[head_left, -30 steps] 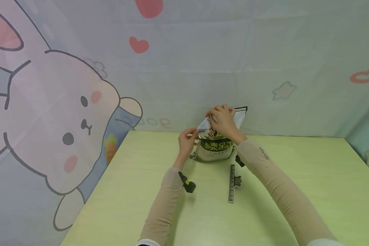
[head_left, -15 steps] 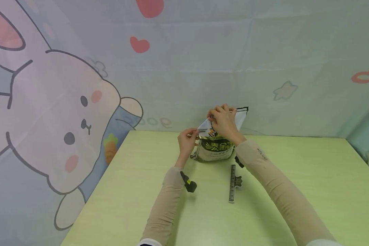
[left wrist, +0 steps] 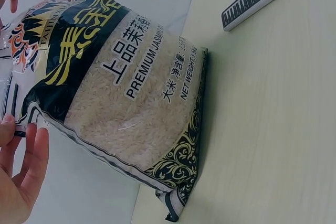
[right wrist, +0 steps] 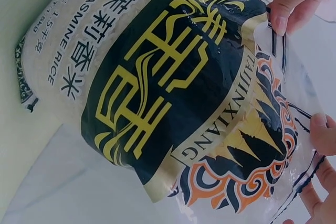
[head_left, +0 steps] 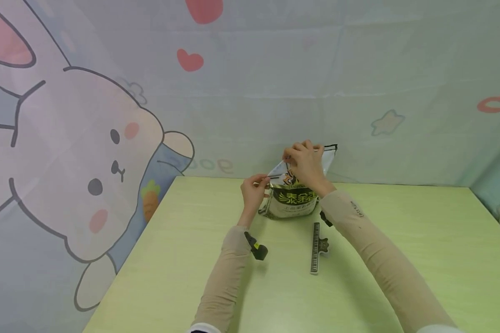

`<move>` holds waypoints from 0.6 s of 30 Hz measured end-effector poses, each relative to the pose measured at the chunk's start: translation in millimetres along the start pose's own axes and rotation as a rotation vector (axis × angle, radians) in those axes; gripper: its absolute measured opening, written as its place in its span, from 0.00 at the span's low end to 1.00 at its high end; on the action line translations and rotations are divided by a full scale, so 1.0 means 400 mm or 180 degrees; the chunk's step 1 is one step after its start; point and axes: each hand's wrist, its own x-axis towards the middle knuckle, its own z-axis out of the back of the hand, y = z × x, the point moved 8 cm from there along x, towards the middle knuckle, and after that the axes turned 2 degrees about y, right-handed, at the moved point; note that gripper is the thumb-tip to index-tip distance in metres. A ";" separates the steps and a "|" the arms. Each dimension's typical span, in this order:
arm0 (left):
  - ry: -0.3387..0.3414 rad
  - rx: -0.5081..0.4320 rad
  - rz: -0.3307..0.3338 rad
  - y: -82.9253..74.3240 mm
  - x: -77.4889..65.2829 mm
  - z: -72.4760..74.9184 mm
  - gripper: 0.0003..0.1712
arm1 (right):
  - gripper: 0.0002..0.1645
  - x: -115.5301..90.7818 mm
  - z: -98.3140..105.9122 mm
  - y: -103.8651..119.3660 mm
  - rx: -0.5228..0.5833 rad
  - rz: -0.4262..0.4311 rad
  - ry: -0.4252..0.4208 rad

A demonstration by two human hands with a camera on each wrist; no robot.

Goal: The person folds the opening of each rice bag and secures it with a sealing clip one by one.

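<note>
A clear plastic bag of jasmine rice (head_left: 293,199) stands upright toward the back of the table, with a dark band, yellow lettering and an orange emblem. My left hand (head_left: 253,192) pinches the bag's upper left edge between thumb and fingers. Higher up, my right hand (head_left: 307,164) grips the top edge, its thumb on the near face and fingers behind, as the right wrist view shows. The top slants down from right to left. In front of the bag lies a long clip (head_left: 315,249) with a piano-key pattern and a dark shaped handle.
The pale green table (head_left: 183,259) ends at a printed cloth backdrop (head_left: 254,92) close behind the bag. A black wrist camera (head_left: 258,251) hangs from the left sleeve, above the table left of the clip.
My right hand's fingers have slid slightly to the right along the bag's top. The left hand keeps its pinch, and the clip stays where it lay.
</note>
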 end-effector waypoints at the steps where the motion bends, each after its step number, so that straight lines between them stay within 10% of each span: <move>1: -0.0001 -0.0002 0.0010 0.001 -0.001 0.000 0.10 | 0.08 0.000 0.001 -0.002 0.0006 -0.0018 0.0005; 18: 0.0061 -0.0100 0.0063 0.020 0.003 0.007 0.10 | 0.09 0.006 -0.003 -0.007 -0.0025 -0.0156 -0.0006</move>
